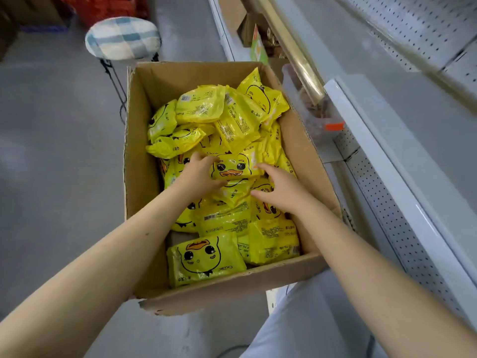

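An open cardboard box [140,161] on the floor holds several yellow wipe packs printed with a cartoon duck face. Both my hands reach into its middle. My left hand [200,174] grips the left end of one duck pack [232,167], fingers over its top edge and thumb under it. My right hand [280,188] hovers just right of that pack with its fingers spread and relaxed, resting on the packs below. Another face-up pack [205,258] lies at the box's near edge.
A stool with a blue-and-white plaid cushion [122,38] stands beyond the box on the grey floor. White perforated metal shelving [387,202] runs along the right, with a gold roll [291,50] and a clear plastic container [309,109] on it. My leg in light trousers [317,324] is below the box.
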Tool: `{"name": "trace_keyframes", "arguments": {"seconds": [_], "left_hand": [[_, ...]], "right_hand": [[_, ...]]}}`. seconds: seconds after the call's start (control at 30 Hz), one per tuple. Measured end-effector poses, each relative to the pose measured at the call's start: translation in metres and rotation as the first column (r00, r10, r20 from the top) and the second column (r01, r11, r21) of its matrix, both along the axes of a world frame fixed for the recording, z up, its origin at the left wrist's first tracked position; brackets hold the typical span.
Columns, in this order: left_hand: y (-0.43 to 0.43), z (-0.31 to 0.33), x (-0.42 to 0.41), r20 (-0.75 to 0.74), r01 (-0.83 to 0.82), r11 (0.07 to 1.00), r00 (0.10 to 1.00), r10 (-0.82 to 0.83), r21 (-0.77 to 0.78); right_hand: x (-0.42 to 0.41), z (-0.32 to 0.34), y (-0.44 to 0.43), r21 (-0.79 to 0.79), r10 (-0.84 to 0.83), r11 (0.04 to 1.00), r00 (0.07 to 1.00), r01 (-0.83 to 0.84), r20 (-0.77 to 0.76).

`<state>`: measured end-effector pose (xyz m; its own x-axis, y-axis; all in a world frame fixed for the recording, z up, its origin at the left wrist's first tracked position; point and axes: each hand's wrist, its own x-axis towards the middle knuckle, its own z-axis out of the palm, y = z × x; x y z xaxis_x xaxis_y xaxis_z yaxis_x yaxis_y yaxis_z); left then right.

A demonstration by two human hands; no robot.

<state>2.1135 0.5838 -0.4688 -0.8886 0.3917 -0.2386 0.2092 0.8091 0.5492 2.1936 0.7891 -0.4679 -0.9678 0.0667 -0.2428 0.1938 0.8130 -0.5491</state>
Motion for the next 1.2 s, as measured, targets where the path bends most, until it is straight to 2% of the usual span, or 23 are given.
{"name": "trace_keyframes", "arguments": {"seconds": [0.2, 0.37, 0.63, 0.73, 0.87, 1.03, 1.2], "left_hand": [[-0.003, -0.003, -0.004, 0.024, -0.071, 0.997, 0.997, 0.070, 0.035], [-0.005, -0.002, 0.000, 0.056, -0.067, 0.996, 0.996, 0.063, 0.065], [-0.010, 0.007, 0.024, 0.098, 0.020, 0.999, 0.995, -0.024, 0.038], [-0.014, 0.011, 0.039, 0.075, 0.100, 0.995, 0.992, -0.100, 0.009], [-0.023, 0.012, 0.055, 0.134, 0.179, 0.984, 0.975, -0.176, -0.014], [-0.032, -0.001, 0.069, 0.241, 0.207, 0.970, 0.955, -0.172, -0.128], [-0.030, -0.008, 0.075, 0.333, 0.247, 0.958, 0.924, -0.188, -0.144]], "right_hand": [[-0.012, -0.011, -0.005, -0.110, -0.078, 0.991, 0.997, 0.077, -0.010], [-0.003, -0.007, -0.004, -0.191, -0.138, 0.973, 0.989, 0.126, -0.050], [0.027, 0.006, -0.003, -0.151, -0.075, 0.984, 0.992, 0.089, 0.100], [0.042, 0.006, -0.005, -0.117, -0.070, 0.990, 0.991, 0.084, 0.117], [0.058, 0.001, -0.009, -0.019, -0.097, 0.995, 0.986, 0.100, 0.139], [0.055, 0.008, -0.017, 0.026, -0.058, 0.998, 0.998, 0.059, -0.036], [0.050, 0.008, -0.020, 0.228, 0.051, 0.973, 0.995, -0.031, -0.082]]}}
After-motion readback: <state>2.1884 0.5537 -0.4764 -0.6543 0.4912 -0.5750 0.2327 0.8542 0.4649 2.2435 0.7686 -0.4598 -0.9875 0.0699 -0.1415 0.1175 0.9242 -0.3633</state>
